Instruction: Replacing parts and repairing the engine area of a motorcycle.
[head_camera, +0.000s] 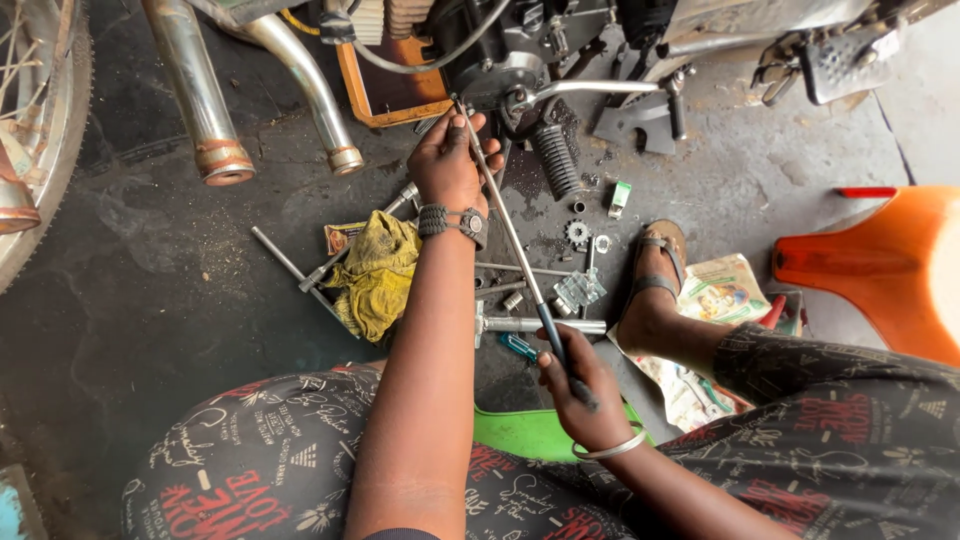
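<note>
Down by the engine: my left hand (452, 160) is closed round the tip end of the long thin steel screwdriver (512, 240), steadying it against the dark motorcycle engine case (500, 75).
Handle end: my right hand (580, 395) grips the black handle, close to my lap.
Long axis: it slants from lower right up to upper left, away from me.
Nearer hand: the left is at the working tip.
Floor: a yellow rag (378, 275) lies just left of my left wrist.

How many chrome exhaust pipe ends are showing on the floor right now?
2: larger pipe upper left, thinner pipe right of it, near left hand. Others may be hidden.
</note>
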